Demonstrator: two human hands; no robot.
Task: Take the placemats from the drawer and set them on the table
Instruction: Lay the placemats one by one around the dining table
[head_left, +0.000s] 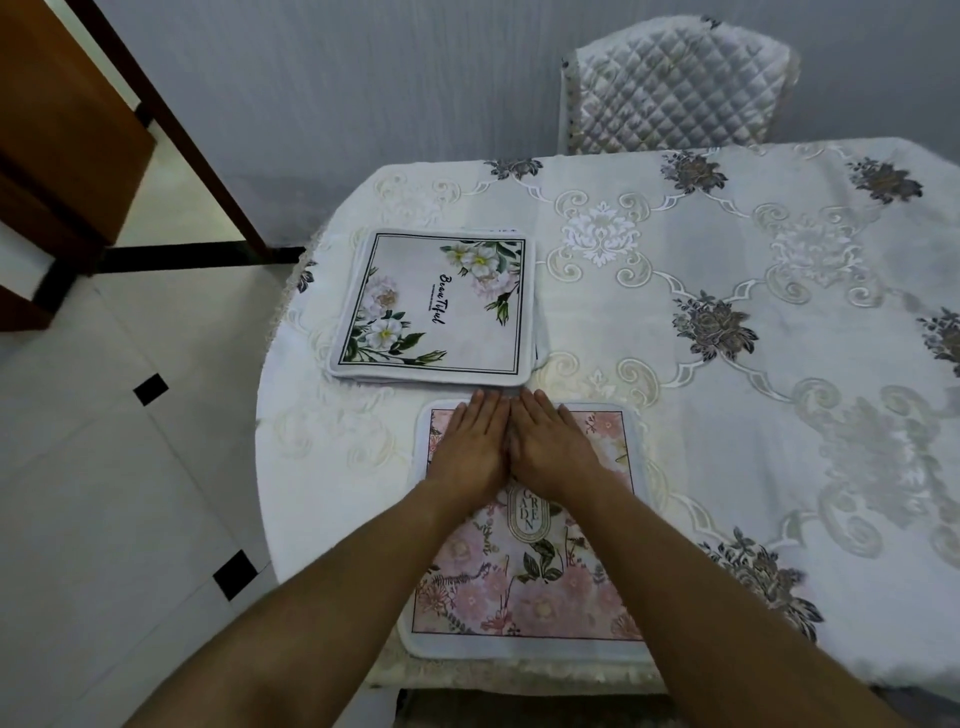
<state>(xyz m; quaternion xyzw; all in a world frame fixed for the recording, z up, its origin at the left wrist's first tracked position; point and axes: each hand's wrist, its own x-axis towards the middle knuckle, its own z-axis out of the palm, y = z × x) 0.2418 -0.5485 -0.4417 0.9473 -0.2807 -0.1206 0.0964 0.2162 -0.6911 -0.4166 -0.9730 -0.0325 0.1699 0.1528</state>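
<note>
Both hands, left (470, 447) and right (553, 447), are pressing flat, fingers outstretched, gripping nothing, on the pink mat (524, 582) at the desk (727, 322) edge. It looks soft, light; best lifted by corners.

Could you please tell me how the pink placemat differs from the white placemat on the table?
The pink placemat is covered in pink blooms; the white placemat has white flowers only at its corners. The pink one lies single under both flat hands; the white one tops a stack, untouched. Both are bordered squares.
</note>
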